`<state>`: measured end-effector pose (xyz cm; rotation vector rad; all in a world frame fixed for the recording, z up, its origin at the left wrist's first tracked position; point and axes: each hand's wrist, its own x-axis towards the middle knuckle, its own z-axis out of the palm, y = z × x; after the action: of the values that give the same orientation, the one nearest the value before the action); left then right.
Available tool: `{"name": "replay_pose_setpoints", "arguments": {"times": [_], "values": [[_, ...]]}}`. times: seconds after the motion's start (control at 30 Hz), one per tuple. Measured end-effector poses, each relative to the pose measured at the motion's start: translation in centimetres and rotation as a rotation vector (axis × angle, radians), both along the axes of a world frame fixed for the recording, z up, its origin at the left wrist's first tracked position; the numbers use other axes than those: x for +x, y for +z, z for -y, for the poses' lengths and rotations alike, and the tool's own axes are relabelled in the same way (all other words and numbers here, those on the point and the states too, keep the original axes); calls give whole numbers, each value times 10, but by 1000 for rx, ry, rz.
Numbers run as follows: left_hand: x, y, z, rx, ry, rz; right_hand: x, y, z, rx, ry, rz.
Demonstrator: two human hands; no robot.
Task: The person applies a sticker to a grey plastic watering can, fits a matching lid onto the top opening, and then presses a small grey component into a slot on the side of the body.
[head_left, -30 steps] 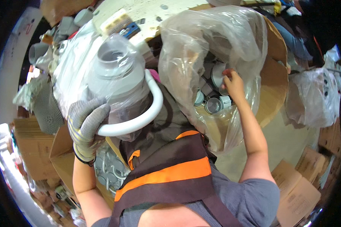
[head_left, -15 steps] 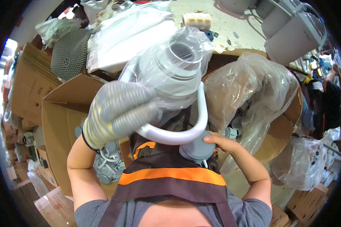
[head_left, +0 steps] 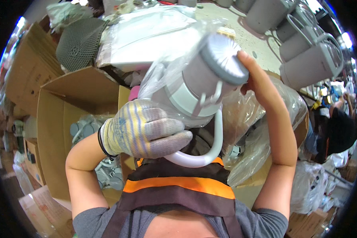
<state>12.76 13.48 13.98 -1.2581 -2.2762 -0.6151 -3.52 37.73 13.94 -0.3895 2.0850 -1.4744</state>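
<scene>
A large grey jug (head_left: 180,101) with a pale curved handle (head_left: 200,158) leans up and to the right in front of me, partly wrapped in a clear plastic bag (head_left: 156,73). My left hand (head_left: 146,129), in a striped knit glove, is closed on the jug's lower side by the handle. A round grey lid (head_left: 226,59) covers the jug's mouth, with a small pale loop hanging below its rim. My bare right hand (head_left: 258,79) grips the lid's right edge. Whether the lid is fully seated, I cannot tell.
A cardboard box (head_left: 53,139) at the left holds several grey lids (head_left: 83,129). Loose clear plastic (head_left: 265,115) fills a box at the right. Behind lie white plastic sheets (head_left: 146,35) and a dark mesh piece (head_left: 80,43). Several grey jugs (head_left: 305,65) stand at the far right.
My right hand has raised the lid from beside the handle up to the jug's open mouth. The jug has tilted rightward, and my left hand has shifted right with it.
</scene>
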Motion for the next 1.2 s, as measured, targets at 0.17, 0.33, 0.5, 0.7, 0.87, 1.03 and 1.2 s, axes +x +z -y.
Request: {"name": "replay_pose_setpoints", "arguments": {"times": [0.17,0.33,0.5,0.7,0.87,1.03,1.2], "values": [[0,8,6,-14,99,73,2,-14,13,20,-8,-87],[-25,56,-14,93,345,68,2,-4,29,54,195,-217],[-3,107,8,-14,531,-137,-36,-44,58,-32,399,-779],[22,102,104,-231,831,-146,-3,-35,153,-475,-20,-245],[56,13,199,-302,1017,246,28,-23,189,-540,244,-216],[87,-124,254,-364,1113,595,30,-88,169,-198,376,-39],[118,-258,302,-423,1265,974,33,-142,113,-21,317,76]]}}
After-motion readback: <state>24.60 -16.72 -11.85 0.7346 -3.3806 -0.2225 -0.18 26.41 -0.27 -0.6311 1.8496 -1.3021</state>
